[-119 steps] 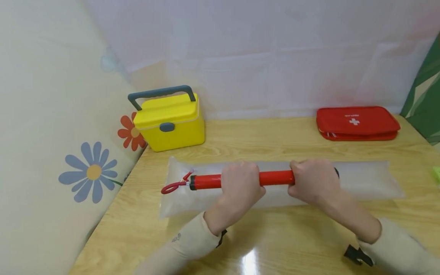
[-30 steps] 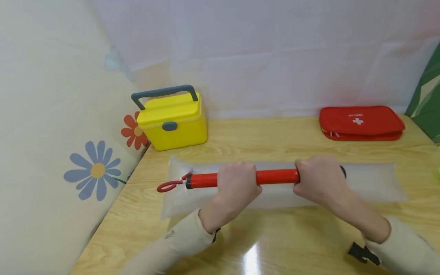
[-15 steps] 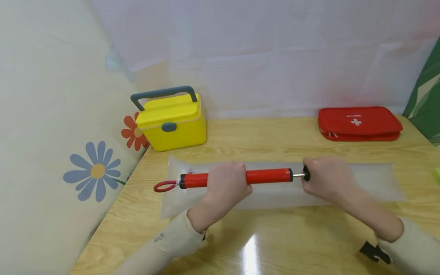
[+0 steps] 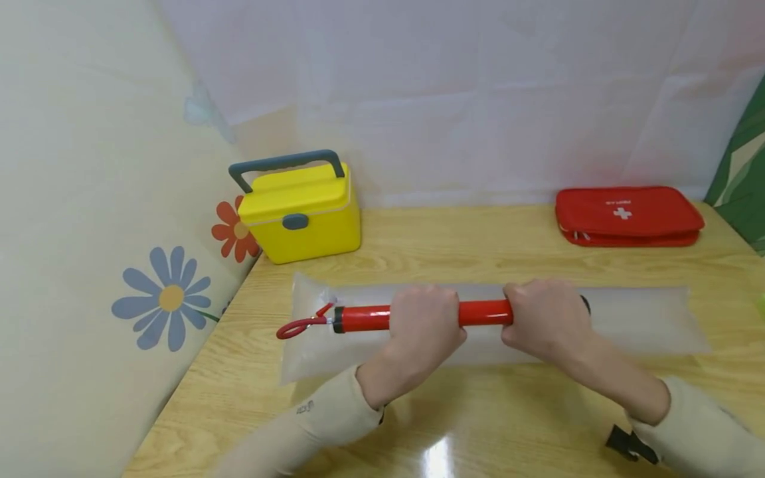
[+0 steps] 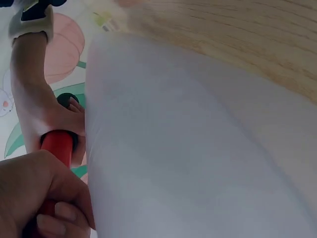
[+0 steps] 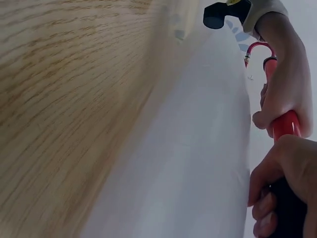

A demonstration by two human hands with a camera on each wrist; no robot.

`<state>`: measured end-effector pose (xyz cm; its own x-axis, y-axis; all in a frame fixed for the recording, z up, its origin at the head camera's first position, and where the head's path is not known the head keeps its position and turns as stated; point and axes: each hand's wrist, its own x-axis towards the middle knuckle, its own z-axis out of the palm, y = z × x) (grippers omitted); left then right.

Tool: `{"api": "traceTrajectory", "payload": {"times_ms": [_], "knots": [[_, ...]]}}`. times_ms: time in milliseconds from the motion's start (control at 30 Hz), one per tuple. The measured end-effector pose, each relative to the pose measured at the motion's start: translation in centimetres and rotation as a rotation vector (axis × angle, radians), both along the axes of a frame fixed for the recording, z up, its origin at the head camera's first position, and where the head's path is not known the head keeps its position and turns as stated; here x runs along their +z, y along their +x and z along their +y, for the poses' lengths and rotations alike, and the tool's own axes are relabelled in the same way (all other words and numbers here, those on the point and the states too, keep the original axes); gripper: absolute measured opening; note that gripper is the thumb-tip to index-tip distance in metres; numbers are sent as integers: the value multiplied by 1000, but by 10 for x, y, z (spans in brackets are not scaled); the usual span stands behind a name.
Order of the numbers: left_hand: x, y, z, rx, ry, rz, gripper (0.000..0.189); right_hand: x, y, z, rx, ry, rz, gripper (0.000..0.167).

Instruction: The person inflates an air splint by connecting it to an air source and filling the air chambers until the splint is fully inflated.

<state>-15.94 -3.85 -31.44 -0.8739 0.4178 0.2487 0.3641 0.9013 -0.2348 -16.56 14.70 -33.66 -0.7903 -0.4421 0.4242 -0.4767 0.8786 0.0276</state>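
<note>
In the head view my left hand grips the middle of the red barrel of a hand pump. My right hand holds the pump's black handle at the right end, close against the barrel, with no metal rod showing. A short red hose loops from the barrel's left end toward a corner of the clear plastic air bag; whether it is joined to the bag I cannot tell. The bag looks puffed up and lies lengthwise under the pump. Both wrist views show the fingers curled round the pump.
A yellow cooler box with a grey handle stands at the back left of the wooden table. At the back right lies a red first-aid pouch. A printed cloth wall borders the left side.
Half a second ago a length of metal rod showed between barrel and handle; now it is pushed in. My left hand and the barrel have moved right, my right hand left.
</note>
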Motion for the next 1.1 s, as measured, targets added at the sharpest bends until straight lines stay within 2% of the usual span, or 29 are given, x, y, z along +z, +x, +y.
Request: {"api": "traceTrajectory", "payload": {"times_ms": [100,200,367,433,600,700,933,1100], "knots": [[3,-2,-4,-8,13,-1,31,-2,-5,8,37,-46,24,19],[7,-7,-17,3,63,-40,29,-3,-15,30,51,-91,33,24],[7,-14,-44,94,89,-46,32,-5,-25,69,-40,-70,20,28],[6,-16,-48,99,91,-38,32,-5,-26,71,-62,-52,19,28],[5,-18,-40,63,121,-14,33,-1,-25,50,-32,-15,61,27],[5,-18,-33,63,103,-2,37,0,-22,34,-13,1,79,28],[2,-9,-11,70,69,-40,35,-2,-11,5,-29,5,83,30],[-1,-3,2,58,19,-40,34,-6,-6,-3,-19,-10,73,28]]}}
